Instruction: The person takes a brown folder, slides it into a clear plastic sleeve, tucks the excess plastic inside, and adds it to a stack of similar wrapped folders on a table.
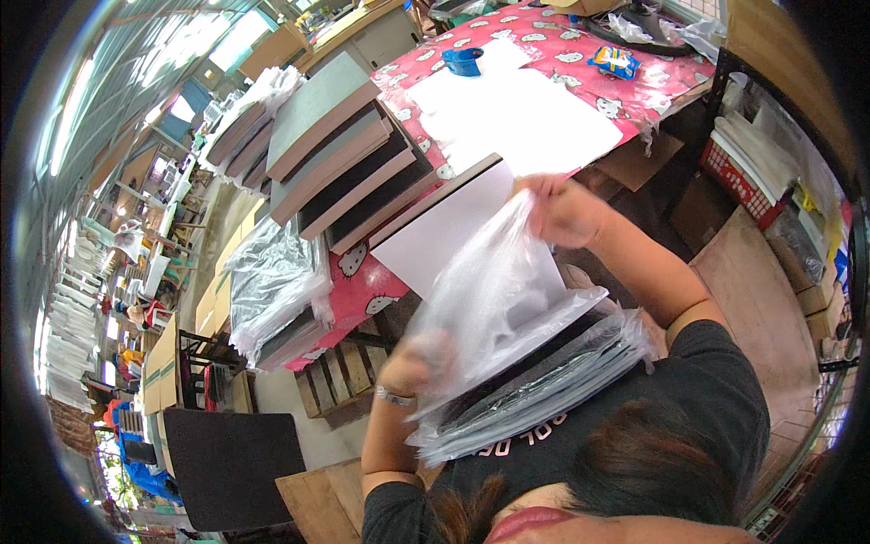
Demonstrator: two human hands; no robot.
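Note:
A clear plastic bag is stretched between my two hands in front of me. My right hand is closed on its upper corner, with the fingers blurred. My left hand, wearing a metal band at the wrist, is closed at the bag's lower left edge and also smeared by motion. Beneath the bag, a stack of dark flat pieces in clear plastic leans against my body. Just beyond the bag, a flat white panel with a brownish edge lies at the table's near edge, partly covered by the plastic.
Thick grey and black slabs are piled on the pink patterned tablecloth, beside plastic-wrapped bundles. White sheets, a blue tape dispenser and a blue-yellow packet lie farther back. A red crate stands on the right.

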